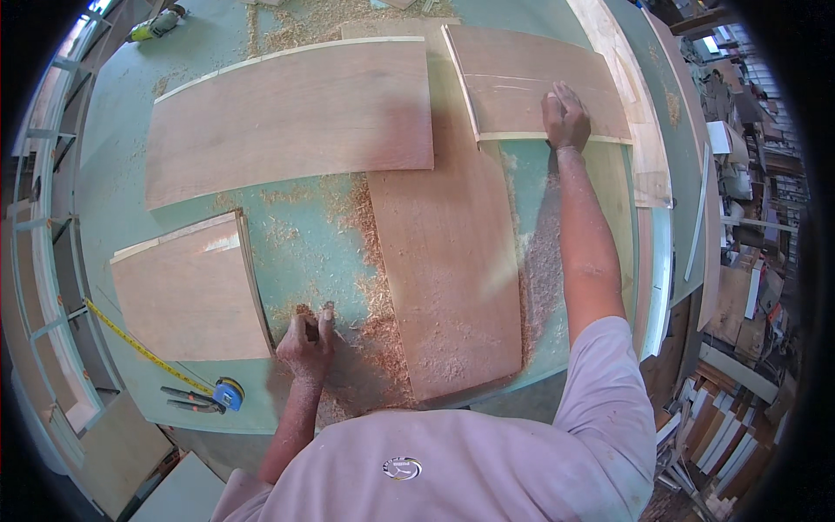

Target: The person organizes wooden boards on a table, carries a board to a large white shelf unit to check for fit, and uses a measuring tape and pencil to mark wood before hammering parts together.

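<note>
My right hand [566, 117] reaches far forward over a reddish-brown wood panel [531, 78] with pale edge strips. Its fingers are bent and closed near the strip on the panel's near edge; anything under them is hidden. Close to my body, my left hand [308, 342] hovers or rests over wood shavings [378, 304], its fingers curled and the thumb raised. What those fingers hold, if anything, does not show. Just left of that hand lies a stack of smaller panels [187, 296]. A long panel [448, 287], dusted with shavings, runs between my arms.
A wide panel [287, 117] with a pale far edge lies at the back left. On the green table [113, 183] are a blue tape measure [229, 394], its yellow blade drawn out, dark-handled pliers [190, 400] and a green power tool [156, 24]. Wood scraps [718, 426] stand at right.
</note>
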Demonstrator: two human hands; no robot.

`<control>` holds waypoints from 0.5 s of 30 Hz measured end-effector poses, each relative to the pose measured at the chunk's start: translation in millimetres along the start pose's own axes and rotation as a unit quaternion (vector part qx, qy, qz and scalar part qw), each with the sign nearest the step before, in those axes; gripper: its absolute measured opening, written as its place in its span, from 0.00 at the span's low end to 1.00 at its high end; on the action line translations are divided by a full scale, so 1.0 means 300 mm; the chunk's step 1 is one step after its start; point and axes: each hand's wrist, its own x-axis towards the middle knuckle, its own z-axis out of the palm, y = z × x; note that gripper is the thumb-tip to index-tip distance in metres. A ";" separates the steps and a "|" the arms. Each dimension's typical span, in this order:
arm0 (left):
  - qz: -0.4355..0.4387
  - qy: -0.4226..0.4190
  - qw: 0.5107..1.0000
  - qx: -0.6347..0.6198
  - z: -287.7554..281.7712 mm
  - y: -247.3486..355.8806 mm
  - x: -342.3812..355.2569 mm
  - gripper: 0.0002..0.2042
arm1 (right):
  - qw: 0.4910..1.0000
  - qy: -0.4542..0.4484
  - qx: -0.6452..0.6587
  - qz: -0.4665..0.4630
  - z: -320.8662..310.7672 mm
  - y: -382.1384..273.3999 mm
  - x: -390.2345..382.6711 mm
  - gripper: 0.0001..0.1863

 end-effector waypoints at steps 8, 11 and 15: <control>0.001 -0.007 1.000 0.015 0.008 -0.024 -0.006 0.17 | 1.000 0.000 0.005 -0.002 0.004 -0.005 0.009 0.21; -0.014 -0.014 1.000 0.013 -0.004 -0.018 -0.005 0.17 | 1.000 -0.001 0.004 -0.008 0.011 -0.006 0.009 0.21; -0.020 -0.016 1.000 0.001 0.006 -0.005 0.007 0.16 | 1.000 0.005 -0.001 -0.016 0.015 0.014 0.028 0.21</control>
